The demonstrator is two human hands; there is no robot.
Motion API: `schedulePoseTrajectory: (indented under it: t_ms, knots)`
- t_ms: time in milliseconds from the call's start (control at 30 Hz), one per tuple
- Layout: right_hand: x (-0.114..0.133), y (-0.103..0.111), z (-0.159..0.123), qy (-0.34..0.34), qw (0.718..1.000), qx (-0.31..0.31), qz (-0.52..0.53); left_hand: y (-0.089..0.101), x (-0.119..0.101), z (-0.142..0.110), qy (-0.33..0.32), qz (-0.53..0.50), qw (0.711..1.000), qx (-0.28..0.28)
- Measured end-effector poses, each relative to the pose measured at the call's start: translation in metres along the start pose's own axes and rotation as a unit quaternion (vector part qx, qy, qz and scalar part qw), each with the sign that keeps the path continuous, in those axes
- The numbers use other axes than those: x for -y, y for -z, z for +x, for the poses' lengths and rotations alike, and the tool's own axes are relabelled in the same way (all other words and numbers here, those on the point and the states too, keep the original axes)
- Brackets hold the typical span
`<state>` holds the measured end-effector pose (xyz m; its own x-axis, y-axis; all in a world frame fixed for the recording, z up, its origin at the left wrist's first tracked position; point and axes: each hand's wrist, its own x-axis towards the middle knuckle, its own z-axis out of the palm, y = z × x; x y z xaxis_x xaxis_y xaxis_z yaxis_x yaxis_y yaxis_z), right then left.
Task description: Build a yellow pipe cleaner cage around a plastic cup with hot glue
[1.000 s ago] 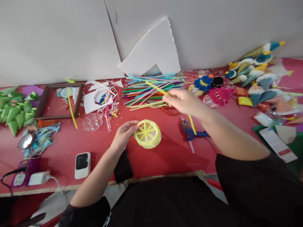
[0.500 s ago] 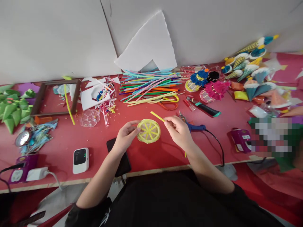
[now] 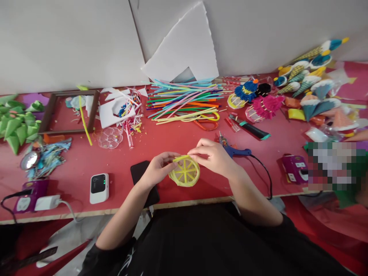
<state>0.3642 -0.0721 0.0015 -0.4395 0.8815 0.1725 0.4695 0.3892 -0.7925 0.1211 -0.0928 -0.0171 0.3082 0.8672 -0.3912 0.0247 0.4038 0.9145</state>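
Note:
Between my hands is a round yellow lemon-slice craft piece, with spokes inside a yellow rim. My left hand pinches its left edge between thumb and fingers. A short yellow strip, like a piece of pipe cleaner or straw, lies along the top of the rim. The fingertips of my right hand are closed on the strip's right end, touching the rim. A blue glue gun rests on the red table just right of my right hand.
A black phone lies under my left forearm. Coloured sticks, scissors and a utility knife lie farther back. A white device is at the left, a purple power socket at the right. Someone sits at the far right.
My right hand has brought the yellow strip leftward and down onto the lemon-slice piece's top rim. The piece has shifted slightly right and nearer to me, still in my left hand.

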Motion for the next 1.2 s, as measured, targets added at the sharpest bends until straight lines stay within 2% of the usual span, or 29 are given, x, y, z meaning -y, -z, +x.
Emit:
schedulePoseTrajectory:
  t_ms: [267,467,633,867,1200]
  knots:
    - [0.0,-0.003,0.0,-0.006,1.0,0.01,-0.004,-0.003,-0.005,0.002,0.007,-0.021,1.0,-0.001]
    - [-0.003,-0.008,-0.004,-0.006,1.0,0.019,-0.02,0.0,0.001,0.006,0.02,-0.033,0.999,0.01]
    - [-0.006,-0.012,-0.004,-0.015,0.998,0.03,-0.051,0.0,0.007,0.009,0.033,-0.036,0.999,-0.021]
    - [-0.007,-0.013,0.007,-0.026,0.992,0.059,-0.108,-0.001,0.008,0.012,0.047,-0.028,0.998,-0.031]
    - [0.005,-0.011,0.02,-0.056,0.977,0.109,-0.176,0.006,0.019,0.016,0.043,-0.019,0.999,-0.007]
